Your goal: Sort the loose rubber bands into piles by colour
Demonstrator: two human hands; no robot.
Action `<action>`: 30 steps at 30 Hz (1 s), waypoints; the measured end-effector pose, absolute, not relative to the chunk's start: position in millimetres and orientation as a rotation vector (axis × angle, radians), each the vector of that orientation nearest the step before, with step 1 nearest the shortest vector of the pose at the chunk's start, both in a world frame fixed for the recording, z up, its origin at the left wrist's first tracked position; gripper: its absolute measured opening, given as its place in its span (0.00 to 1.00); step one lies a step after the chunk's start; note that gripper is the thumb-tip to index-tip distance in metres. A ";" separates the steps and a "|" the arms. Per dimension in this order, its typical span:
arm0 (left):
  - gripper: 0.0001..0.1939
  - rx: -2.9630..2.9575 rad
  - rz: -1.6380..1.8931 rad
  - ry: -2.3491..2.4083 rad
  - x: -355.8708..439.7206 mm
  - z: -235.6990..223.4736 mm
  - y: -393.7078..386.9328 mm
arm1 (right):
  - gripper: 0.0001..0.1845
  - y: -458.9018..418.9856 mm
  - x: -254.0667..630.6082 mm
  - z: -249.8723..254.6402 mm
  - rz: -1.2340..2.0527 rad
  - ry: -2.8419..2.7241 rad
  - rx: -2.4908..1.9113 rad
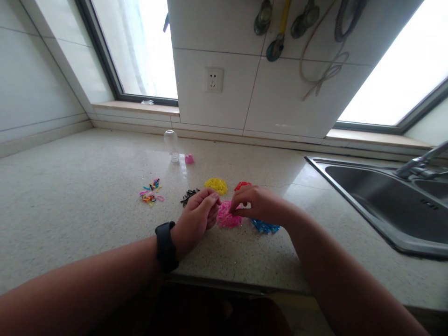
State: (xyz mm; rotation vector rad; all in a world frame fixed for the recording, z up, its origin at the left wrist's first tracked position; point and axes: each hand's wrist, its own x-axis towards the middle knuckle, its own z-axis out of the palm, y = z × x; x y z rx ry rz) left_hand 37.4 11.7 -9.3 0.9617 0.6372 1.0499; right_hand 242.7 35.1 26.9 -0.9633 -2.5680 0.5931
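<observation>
Small rubber bands lie on the counter in piles sorted by colour. My left hand (201, 209) is curled closed beside the pink pile (228, 219); whatever its fingers hold, if anything, is hidden. Over that same pile, my right hand (254, 203) reaches down with thumb and fingertips brought together at the pink bands. A blue pile (266, 227) lies partly under the right hand, and a red pile (242, 185) shows just behind it. Farther back is a yellow pile (216, 185). Black bands (189, 198) sit next to the left hand, which partly covers them.
A mixed-colour heap of bands (151, 193) lies to the left. Behind it stand a clear bottle (171, 147) and a pink cap (189, 159). A steel sink (371, 200) with a faucet (420, 161) is set into the counter (87, 200) at right.
</observation>
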 end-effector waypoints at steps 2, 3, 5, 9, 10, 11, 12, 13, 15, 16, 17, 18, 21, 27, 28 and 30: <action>0.14 0.968 1.047 0.634 37.2 -9.6 11.9 | 0.06 33.8 242.6 30.2 0.633 -2.538 -0.942; 0.14 0.969 1.046 0.634 37.1 -9.6 12.0 | 0.07 33.5 242.9 31.5 0.642 -2.510 -0.941; 0.14 0.969 1.042 0.636 36.8 -9.4 11.9 | 0.09 34.3 244.5 32.0 0.621 -2.445 -0.973; 0.14 0.986 1.044 0.636 36.9 -9.9 10.7 | 0.10 41.2 251.3 25.3 0.479 -2.320 -1.091; 0.14 0.999 1.042 0.635 37.1 -10.5 9.9 | 0.10 43.4 253.7 23.3 0.438 -2.299 -1.118; 0.14 1.019 1.038 0.634 37.2 -11.3 8.9 | 0.10 45.6 256.2 21.7 0.391 -2.281 -1.141; 0.14 1.048 1.028 0.631 37.2 -12.2 7.7 | 0.10 47.6 259.0 20.5 0.337 -2.266 -1.164; 0.14 1.087 1.015 0.629 37.0 -12.9 6.3 | 0.10 49.6 261.9 19.7 0.278 -2.249 -1.185; 0.13 1.214 0.995 0.638 35.5 -12.7 3.5 | 0.11 53.7 268.6 18.4 0.168 -2.199 -1.227; 0.13 1.318 0.989 0.648 33.9 -11.4 2.1 | 0.12 55.9 272.2 17.4 0.133 -2.160 -1.253; 0.12 1.456 0.977 0.657 31.9 -9.1 0.9 | 0.13 58.3 276.0 16.0 0.121 -2.111 -1.281; 0.12 1.618 0.956 0.662 29.5 -5.9 -0.3 | 0.15 60.9 279.7 14.0 0.133 -2.053 -1.309; 0.11 2.124 0.769 0.574 21.8 8.4 -3.3 | 0.22 69.3 290.0 6.3 0.248 -1.875 -1.388; 0.10 2.661 0.469 0.270 9.0 37.9 0.8 | 0.27 82.9 301.4 -5.7 0.362 -1.806 -1.427; 0.09 2.697 0.458 0.285 5.0 42.3 5.5 | 0.27 84.4 302.7 -6.8 0.366 -1.807 -1.425; 0.08 2.741 0.430 0.375 -7.4 50.9 20.3 | 0.27 86.8 305.2 -8.7 0.368 -1.804 -1.421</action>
